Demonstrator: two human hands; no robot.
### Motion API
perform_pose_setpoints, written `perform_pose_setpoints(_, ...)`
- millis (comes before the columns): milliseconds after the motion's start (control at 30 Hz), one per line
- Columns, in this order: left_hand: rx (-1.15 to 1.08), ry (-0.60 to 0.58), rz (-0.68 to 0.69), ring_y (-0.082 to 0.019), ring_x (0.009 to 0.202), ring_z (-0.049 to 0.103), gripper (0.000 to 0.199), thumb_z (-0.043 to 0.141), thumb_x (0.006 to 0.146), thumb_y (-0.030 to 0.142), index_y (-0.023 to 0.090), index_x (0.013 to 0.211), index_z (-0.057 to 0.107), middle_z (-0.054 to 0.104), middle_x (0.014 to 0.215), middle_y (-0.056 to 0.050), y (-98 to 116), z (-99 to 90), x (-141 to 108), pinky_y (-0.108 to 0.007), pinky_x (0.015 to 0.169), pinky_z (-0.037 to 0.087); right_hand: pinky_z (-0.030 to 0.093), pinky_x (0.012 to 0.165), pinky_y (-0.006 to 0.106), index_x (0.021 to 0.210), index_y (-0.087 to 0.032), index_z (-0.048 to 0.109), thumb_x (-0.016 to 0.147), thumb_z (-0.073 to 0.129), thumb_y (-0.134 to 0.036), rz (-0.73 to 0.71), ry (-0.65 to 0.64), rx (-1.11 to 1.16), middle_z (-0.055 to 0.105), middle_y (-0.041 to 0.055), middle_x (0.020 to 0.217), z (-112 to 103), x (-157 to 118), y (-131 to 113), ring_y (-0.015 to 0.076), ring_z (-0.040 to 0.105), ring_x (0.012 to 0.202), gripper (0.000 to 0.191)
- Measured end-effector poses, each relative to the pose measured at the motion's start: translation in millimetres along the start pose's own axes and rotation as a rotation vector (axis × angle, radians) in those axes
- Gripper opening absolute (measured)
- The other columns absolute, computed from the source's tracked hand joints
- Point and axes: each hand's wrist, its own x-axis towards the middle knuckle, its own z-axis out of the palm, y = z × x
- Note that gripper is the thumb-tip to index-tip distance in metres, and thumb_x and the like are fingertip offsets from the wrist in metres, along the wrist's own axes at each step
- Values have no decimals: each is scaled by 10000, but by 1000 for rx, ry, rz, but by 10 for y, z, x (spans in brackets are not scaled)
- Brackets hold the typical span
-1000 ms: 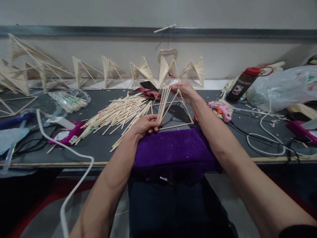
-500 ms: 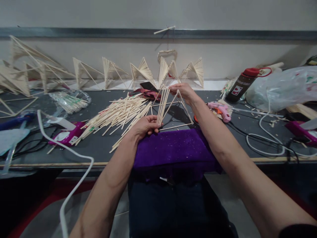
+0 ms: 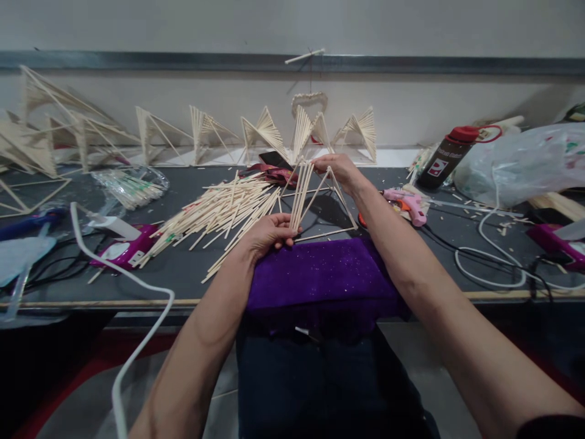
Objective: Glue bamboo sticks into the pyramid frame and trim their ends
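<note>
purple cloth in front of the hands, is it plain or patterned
Plain purple cloth, flecked with pale specks; the head view shows it.

Dim, flat light; a soft shadow lies under the frame (image 3: 299, 196). Around it focus is fairly soft, and the outer edges look stretched and darker.

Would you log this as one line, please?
left hand: pinches pale wooden stick frame low; right hand: at its top; purple cloth: table edge

A pale stick frame (image 3: 300, 198) stands on the table (image 3: 178, 277).
</note>
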Motion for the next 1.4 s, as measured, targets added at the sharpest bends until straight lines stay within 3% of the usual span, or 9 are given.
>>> perform_pose_setpoints(600, 19, 6, -3, -43, 470, 558, 309, 732, 626, 138, 117, 918, 635, 689, 872, -58, 14, 19, -15, -138, 322, 279, 458, 678, 245, 694, -111, 701, 728, 654, -109, 26, -23, 20, 653, 20, 648, -6, 20, 15, 82, 545, 607, 58)
perform_pose_setpoints(1067, -7, 4, -2, -41, 474, 556, 305, 742, 627, 153, 113, 915, 647, 690, 866, -63, 39, 50, -39, -148, 335, 277, 377, 570, 223, 691, -120, 694, 696, 672, -140, -26, -60, -32, 584, -13, 575, -36, 18, 61, 68, 465, 539, 30)
perform_pose_setpoints(1400, -5, -56, 3, -30, 454, 531, 182, 685, 701, 175, 112, 871, 669, 686, 756, -44, 62, 34, -35, -153, 337, 257, 353, 533, 216, 724, -124, 702, 721, 668, -170, -2, -48, -56, 574, -14, 559, -39, 1, 57, 66, 449, 509, 57)
